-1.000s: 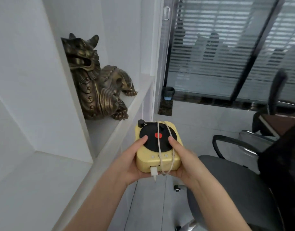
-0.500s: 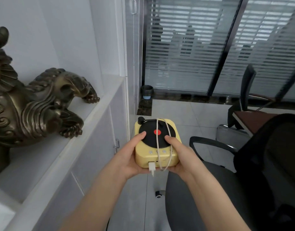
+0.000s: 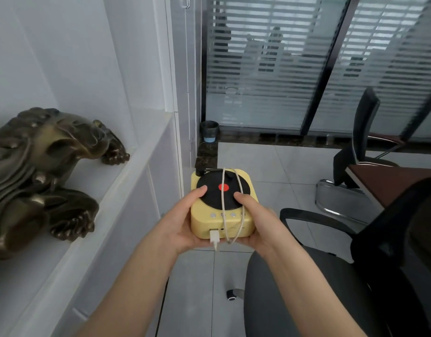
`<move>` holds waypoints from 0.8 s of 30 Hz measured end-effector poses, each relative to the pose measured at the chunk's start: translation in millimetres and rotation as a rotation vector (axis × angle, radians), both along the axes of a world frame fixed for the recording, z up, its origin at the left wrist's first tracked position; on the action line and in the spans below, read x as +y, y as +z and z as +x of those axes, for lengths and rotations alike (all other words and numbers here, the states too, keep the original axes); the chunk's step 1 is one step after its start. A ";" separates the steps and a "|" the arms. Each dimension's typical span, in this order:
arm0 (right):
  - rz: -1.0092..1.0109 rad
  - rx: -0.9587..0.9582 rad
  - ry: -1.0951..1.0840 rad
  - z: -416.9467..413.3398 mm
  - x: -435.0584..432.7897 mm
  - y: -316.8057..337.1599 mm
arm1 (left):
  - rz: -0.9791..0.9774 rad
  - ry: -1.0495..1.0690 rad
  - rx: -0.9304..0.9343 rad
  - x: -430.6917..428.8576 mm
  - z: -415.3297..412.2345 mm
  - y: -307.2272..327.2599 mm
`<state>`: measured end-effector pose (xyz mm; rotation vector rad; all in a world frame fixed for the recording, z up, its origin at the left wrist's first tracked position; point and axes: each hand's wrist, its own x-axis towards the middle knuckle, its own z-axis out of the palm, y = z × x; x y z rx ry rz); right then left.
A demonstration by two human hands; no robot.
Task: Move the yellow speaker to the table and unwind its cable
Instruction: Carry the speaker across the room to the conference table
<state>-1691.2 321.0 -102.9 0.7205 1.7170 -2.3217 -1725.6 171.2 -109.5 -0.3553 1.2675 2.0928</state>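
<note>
Shelf: white wall shelf (image 3: 127, 181), at left; we see the speaker clear of it.
Worktop: dark brown wooden worktop (image 3: 389, 183), far right; we judge it the destination, not yet reached.
Speaker: yellow square turntable-style speaker (image 3: 202, 222), carried level in mid-air above the floor.
Hands: left hand (image 3: 183, 224) and right hand (image 3: 258, 222) cup opposite sides, thumbs on top, steadying it.
Cable: white cable (image 3: 223, 203) looped round the body; we expect unwinding after set-down.

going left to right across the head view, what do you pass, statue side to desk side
bronze lion statue → left hand → yellow speaker → right hand → brown table
</note>
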 end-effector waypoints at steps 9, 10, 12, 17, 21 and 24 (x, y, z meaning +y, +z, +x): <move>-0.009 0.032 -0.103 -94.0 -5.4 0.6 | -0.009 -0.105 0.023 1.3 -114.0 3.5; -0.006 0.039 -0.111 -102.7 -5.6 -0.2 | -0.013 -0.115 0.027 1.4 -125.6 3.0; -0.003 0.039 -0.133 -119.8 -5.4 -1.8 | -0.021 -0.132 0.023 2.5 -147.3 1.1; -0.008 0.025 -0.166 -159.2 1.3 -2.4 | -0.018 -0.157 0.019 9.1 -188.2 0.7; -0.020 0.033 -0.174 -194.9 12.4 -4.6 | -0.030 -0.168 0.020 20.4 -226.1 -0.8; -0.014 0.027 -0.183 -227.9 26.9 -7.0 | -0.037 -0.164 0.021 34.9 -257.2 -1.1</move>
